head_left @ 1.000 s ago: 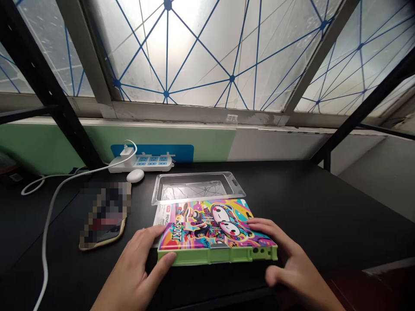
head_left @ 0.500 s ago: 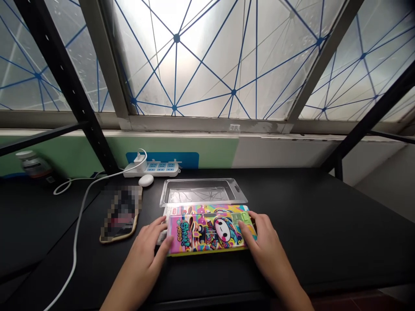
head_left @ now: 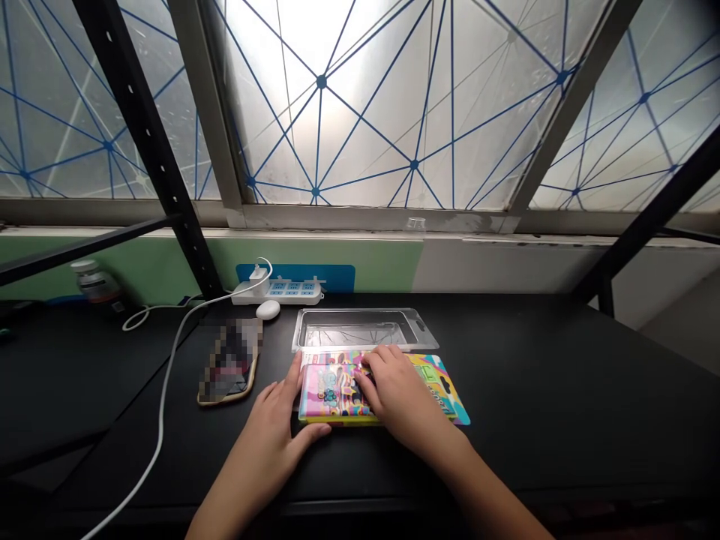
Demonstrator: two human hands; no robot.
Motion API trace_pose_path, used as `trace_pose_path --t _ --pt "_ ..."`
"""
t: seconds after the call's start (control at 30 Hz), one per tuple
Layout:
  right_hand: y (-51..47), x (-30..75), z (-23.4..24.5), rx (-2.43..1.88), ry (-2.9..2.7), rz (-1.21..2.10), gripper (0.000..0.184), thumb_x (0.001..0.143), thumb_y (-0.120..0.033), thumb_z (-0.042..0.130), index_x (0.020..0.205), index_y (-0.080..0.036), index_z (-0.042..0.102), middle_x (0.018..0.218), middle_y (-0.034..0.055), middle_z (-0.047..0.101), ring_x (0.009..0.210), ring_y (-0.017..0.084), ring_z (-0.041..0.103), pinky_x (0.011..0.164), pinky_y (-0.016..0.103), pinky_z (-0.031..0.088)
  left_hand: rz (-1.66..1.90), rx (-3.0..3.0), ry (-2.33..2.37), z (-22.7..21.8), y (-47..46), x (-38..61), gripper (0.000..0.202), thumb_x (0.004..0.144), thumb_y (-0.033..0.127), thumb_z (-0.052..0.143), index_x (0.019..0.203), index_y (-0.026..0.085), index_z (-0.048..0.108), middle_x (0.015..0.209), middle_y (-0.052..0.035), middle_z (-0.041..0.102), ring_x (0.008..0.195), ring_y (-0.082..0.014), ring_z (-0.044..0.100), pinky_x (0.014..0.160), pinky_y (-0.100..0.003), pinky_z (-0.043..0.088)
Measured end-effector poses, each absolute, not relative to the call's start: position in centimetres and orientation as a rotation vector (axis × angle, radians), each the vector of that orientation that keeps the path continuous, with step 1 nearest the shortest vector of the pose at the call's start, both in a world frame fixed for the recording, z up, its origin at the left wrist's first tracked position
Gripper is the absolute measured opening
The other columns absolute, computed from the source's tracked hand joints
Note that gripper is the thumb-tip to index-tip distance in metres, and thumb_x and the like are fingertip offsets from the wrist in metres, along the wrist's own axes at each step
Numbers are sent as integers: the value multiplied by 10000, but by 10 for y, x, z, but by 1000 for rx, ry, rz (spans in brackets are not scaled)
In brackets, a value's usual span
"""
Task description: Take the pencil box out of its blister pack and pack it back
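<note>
Apparently a home or dormitory desk nook | black desktop spreads from 6 o'clock | patterned window glows at 12 | power strip sits at 11 | black uprights at 11 and 2

The cartoon-printed case lies flat, apparently closed, on a colourful card.

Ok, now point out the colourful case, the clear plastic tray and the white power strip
Colourful case [head_left: 331, 393]: head view, printed top, left of the right hand [head_left: 388, 379].
Clear plastic tray [head_left: 354, 334]: head view, bare floor.
White power strip [head_left: 284, 295]: head view, middle of its body.
</note>
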State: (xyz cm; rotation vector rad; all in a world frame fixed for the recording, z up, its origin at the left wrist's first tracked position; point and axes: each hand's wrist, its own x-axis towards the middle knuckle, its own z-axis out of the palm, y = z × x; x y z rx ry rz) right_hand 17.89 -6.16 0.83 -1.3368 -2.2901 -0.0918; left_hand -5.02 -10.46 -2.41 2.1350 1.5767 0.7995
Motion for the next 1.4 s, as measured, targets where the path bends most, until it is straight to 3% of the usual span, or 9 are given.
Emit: trace_pose_path --t 0.23,0.33,0.43,0.6,0.83,0.93,1.07,1.2,1.4 --pt "-51 170 1 -1348 -2150 -136 173 987 -176 423 855 -192 534 902 109 576 848 267 510 769 442 499 787 2142 1548 -17 -107 -44 909 970 312 542 1571 303 -140 1463 -88 539 1296 -273 528 1125 -536 329" --pt "-54 169 10 -1248 -2055 -173 176 1000 -186 413 863 -202 523 901 105 573 859 265 508 773 427 486 837 2116 1566 -16 -107 -49 798 976 361 532 1595 271 37 1470 -102 528 1295 -290 536 1094 -515 394" --pt "-67 176 21 -1067 -2004 -196 135 1000 -196 454 892 -213 533 936 93 598 900 253 540 818 416 476 899 2063 1486 -17 -106 -58 517 1051 429 317 1543 271 320 1452 -78 553 1339 -284 507 1080 -488 438" --pt "-106 198 31 -911 -2061 -135 74 960 -162 555 974 -235 563 868 28 656 821 205 614 946 452 438 820 1970 1498 -16 -107 -63 630 1031 568 130 1515 269 403 1530 -41 457 1473 -314 292 1175 -578 255" --pt "-128 258 28 -937 -2291 390 298 890 -338 687 1187 -329 673 1250 45 689 1141 255 654 980 356 531 614 1983 1569 -10 -106 -57 711 980 663 287 1564 258 278 1608 -36 290 1494 -322 224 1195 -576 199" --pt "-119 288 15 -1274 -2220 533 582 762 -399 795 1316 -354 624 1486 62 521 1341 356 498 1051 458 491 552 2057 1594 -9 -106 -55 770 943 639 440 1569 227 264 1615 -59 271 1489 -333 241 1196 -570 209" --pt "-107 307 -5 -1543 -2200 608 1026 595 -356 883 1505 -336 408 1609 86 307 1453 429 266 1151 610 296 577 2087 1627 -12 -105 -52 693 970 552 437 1565 234 276 1606 -55 303 1480 -315 275 1195 -563 227" --pt "-108 308 -15 -1516 -2154 662 824 747 -320 779 1491 -352 427 1607 36 313 1479 367 231 1197 587 194 652 2072 1641 -18 -105 -52 593 1017 512 313 1547 246 329 1585 -51 356 1467 -289 315 1195 -548 239" --pt "-115 311 -17 -1429 -1934 723 707 748 -404 788 1408 -304 555 1558 59 415 1397 344 424 1106 442 440 758 1949 1590 -17 -107 -57 717 992 656 147 1536 241 360 1570 -53 380 1471 -320 293 1194 -557 215"
